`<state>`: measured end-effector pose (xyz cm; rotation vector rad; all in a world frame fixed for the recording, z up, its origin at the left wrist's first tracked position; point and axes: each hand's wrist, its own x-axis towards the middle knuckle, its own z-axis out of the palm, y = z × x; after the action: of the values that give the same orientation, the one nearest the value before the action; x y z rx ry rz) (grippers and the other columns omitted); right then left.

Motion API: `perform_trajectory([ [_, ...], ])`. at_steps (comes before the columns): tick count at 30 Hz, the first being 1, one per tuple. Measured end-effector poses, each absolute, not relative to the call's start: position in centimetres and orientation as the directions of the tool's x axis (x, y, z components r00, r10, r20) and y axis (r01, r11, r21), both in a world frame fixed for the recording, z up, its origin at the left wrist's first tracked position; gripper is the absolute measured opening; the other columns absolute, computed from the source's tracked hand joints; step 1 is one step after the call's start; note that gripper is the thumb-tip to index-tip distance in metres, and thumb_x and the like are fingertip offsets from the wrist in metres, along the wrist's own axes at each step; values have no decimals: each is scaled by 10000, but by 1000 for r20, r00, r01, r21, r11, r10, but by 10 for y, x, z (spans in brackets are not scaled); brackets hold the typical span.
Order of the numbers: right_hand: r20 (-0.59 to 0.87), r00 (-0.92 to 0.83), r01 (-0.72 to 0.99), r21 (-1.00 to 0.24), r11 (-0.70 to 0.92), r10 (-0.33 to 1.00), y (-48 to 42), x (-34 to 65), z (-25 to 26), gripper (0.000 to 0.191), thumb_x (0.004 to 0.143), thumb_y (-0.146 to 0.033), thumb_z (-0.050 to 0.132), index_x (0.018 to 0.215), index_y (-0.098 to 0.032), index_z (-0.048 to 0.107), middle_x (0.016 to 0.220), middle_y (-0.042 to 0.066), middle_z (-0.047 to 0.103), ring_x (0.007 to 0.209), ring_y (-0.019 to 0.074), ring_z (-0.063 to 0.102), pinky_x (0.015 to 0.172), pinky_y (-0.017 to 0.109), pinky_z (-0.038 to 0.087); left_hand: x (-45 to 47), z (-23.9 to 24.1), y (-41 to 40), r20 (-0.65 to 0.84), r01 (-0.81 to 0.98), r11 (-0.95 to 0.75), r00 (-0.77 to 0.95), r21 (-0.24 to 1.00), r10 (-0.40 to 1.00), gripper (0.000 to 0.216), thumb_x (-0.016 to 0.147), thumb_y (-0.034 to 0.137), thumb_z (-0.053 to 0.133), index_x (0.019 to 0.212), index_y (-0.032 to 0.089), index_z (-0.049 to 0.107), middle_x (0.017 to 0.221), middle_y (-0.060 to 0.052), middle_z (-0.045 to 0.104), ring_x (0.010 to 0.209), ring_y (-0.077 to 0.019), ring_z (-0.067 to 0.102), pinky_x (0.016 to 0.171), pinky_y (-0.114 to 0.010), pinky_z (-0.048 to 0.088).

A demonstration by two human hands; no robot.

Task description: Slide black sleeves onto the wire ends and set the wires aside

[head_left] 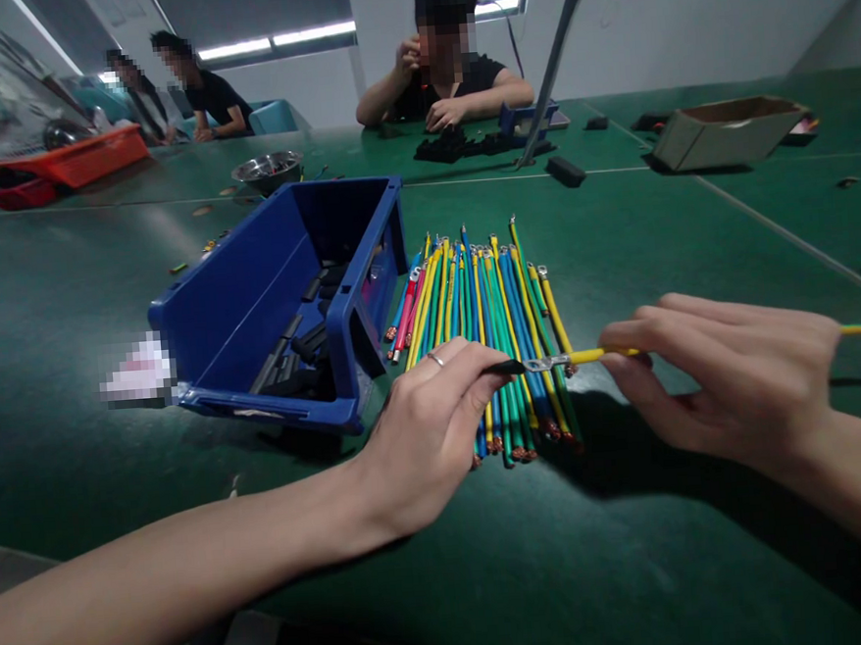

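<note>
Between the thumb and fingers of my left hand [430, 421] is a short black sleeve [505, 367], its far end at the ring of a metal cable lug. My right hand [729, 375] pinches a yellow-green cable [586, 356] just behind that lug [544, 364]; the cable runs out past the hand to the right. Under and beyond my left hand lies a row of cut cables [465, 300], yellow, green, blue and red, many with lugs at the far end and bare copper at the near end.
Left of the cables stands a blue bin [252, 305] holding black sleeves [285, 357]. Farther back are a metal bowl [268, 172], a red tray [87, 160], a cardboard box [731, 134] and a slanting metal pole [556, 58]. A person [447, 85] sits across the green table [726, 233]; two others sit far left.
</note>
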<state>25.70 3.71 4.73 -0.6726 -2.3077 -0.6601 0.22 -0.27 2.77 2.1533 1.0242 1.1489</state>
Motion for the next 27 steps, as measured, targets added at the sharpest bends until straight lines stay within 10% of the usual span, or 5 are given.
perform_trajectory([
  [27,630,-755,512,390,766,184,28,255,52,51,954,-131,674,936,-172,699,667,-3,699,560,132,573,484,279,402,-2,24,-1,523,598,-690,467,407,713,235,1125,183,407,1092,136,635,949,-88,744,858,-246,701,776,-375,556],
])
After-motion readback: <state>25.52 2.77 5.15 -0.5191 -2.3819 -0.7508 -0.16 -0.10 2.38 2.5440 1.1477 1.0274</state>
